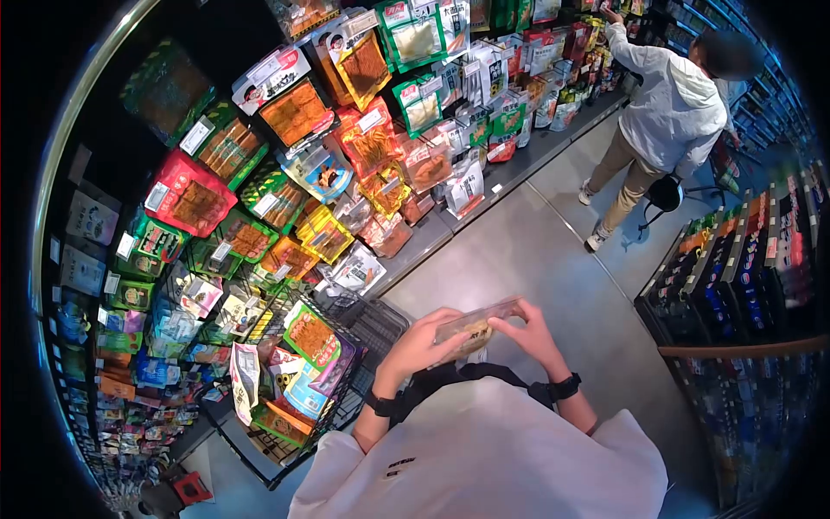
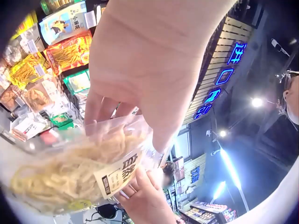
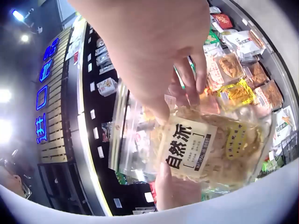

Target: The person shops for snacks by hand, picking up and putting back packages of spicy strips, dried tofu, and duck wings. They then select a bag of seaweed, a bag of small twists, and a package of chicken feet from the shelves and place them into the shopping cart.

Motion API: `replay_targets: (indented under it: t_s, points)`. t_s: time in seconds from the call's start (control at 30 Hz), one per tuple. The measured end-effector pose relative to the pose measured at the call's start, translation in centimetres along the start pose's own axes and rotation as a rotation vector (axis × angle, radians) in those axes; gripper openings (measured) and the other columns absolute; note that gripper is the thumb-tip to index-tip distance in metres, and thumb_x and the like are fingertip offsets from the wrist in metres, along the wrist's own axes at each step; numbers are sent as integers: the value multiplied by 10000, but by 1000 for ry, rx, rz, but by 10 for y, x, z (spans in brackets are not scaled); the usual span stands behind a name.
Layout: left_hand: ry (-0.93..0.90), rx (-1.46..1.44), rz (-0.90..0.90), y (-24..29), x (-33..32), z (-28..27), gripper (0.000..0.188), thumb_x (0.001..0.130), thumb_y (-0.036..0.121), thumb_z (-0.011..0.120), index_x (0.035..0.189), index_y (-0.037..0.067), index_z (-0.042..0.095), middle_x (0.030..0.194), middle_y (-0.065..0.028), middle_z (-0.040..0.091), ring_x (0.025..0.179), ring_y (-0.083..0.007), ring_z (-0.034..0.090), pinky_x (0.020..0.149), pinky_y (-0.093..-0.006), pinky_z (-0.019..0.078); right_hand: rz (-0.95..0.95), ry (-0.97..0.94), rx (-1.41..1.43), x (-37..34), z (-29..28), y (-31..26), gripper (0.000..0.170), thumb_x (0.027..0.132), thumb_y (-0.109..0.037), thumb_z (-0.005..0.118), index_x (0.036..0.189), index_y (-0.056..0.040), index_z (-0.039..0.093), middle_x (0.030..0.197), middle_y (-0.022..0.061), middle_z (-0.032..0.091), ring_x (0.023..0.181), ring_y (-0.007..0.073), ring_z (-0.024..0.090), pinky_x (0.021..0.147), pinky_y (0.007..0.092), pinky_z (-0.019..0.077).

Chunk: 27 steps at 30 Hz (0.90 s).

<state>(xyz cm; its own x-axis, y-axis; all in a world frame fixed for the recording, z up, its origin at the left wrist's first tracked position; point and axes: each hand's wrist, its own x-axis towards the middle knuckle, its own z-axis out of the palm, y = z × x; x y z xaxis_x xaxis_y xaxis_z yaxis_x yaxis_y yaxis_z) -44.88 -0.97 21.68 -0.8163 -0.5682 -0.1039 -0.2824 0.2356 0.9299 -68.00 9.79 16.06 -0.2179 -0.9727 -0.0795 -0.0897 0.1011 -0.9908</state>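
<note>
- Rack [image 1: 439, 233] of hanging snacks fills the left and top, its bottom ledge running diagonally along the floor [image 1: 510, 268].
- Sign [image 2: 218, 79] in lit blue characters, mounted on slats overhead in the left wrist view.
- Stand [image 1: 659, 318] of dark packets, on the floor across the aisle from the rack.
- Shopper [image 1: 679, 95] in a white jacket and tan trousers, near the rack's far end, one arm raised to the goods.
- Cart [image 1: 385, 322], black wire, beside the rack's bottom ledge. Packets crowd it: a green one [image 1: 313, 337] near its upper edge, a white one [image 1: 245, 381] upright at its left edge.
- Left hand [image 1: 419, 346], partly closed, gripping the bag's left end in the head view, thumb on one side and fingers behind.
- Right hand [image 1: 534, 336], partly closed, gripping the other end, thumb against the near side and fingers behind.
- Bag [image 1: 471, 332], clear, with pale, strip-like food inside, held up between both hands, over the floor to the right of the cart.
- Wristbands [image 1: 566, 387], black, one on each wrist.
- Label [image 3: 191, 145], cream with dark characters, on the bag's face.
</note>
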Motion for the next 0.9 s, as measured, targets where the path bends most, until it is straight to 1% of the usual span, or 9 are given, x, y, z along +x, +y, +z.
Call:
replay_targets:
  t_s: [0.03,0.13,0.17,0.27,0.43,0.53,0.7,0.83,0.9]
  points:
    - [-35,7,-13,-3,10,-2,388,989,301,649,1205,-22,656,1146,-174,681,1045,-311,677,919,-367,510,-1,0,-68,1,-5,1,265,864,-94,810,1070,1,675,1036,64,707,992,136,664,878,298,524]
    - [-27,82,7,-13,32,2,372,1001,278,623,1226,-14,670,1103,-205,712,1004,-328,690,904,-367,516,-58,126,-68,5,-13,27,282,836,-185,843,986,14,708,915,61,735,852,124,658,797,298,532]
    - [-29,72,35,-15,41,2,368,1003,274,620,1220,-18,677,1101,-210,717,991,-336,694,902,-374,519,-53,130,-43,8,-16,29,333,823,-197,853,1032,18,707,915,61,733,840,124,650,793,290,533]
    - [-165,73,-27,-3,73,-11,352,1012,245,613,1241,-17,663,1159,-207,723,1034,-273,709,930,-356,516,2,159,-17,19,-27,19,347,821,-206,855,1035,22,705,911,57,730,837,126,650,788,286,532]
    - [-196,84,224,-13,136,-32,313,1007,202,597,1300,130,679,1029,-130,697,902,-295,664,827,-365,518,-6,240,7,51,-47,8,223,955,-157,709,1099,13,705,985,62,735,932,145,666,885,299,525]
    - [-207,40,256,-10,171,-47,313,1003,192,599,1302,147,681,1021,-126,693,889,-292,659,820,-362,517,18,290,19,74,-59,-6,217,990,-144,657,1122,21,707,1015,73,740,964,155,675,905,303,521]
    - [-231,-75,230,-19,221,-66,316,1025,251,601,1178,-9,694,1012,-145,695,881,-262,684,815,-344,523,33,380,-266,110,-73,-36,250,988,-177,658,1085,42,728,993,148,760,935,193,709,872,315,529]
    - [-362,-76,153,-27,260,-71,354,1000,289,639,1178,-12,695,1024,-169,709,919,-263,690,846,-346,525,48,497,-239,123,-77,-37,258,980,-187,664,1056,50,733,987,193,759,892,227,727,837,329,537]
    - [-385,-30,250,-16,278,-73,362,1002,296,637,1190,-8,694,1047,-169,717,925,-261,690,856,-346,525,32,541,-199,131,-86,-29,255,977,-180,666,1052,55,731,996,200,759,889,230,731,832,327,539]
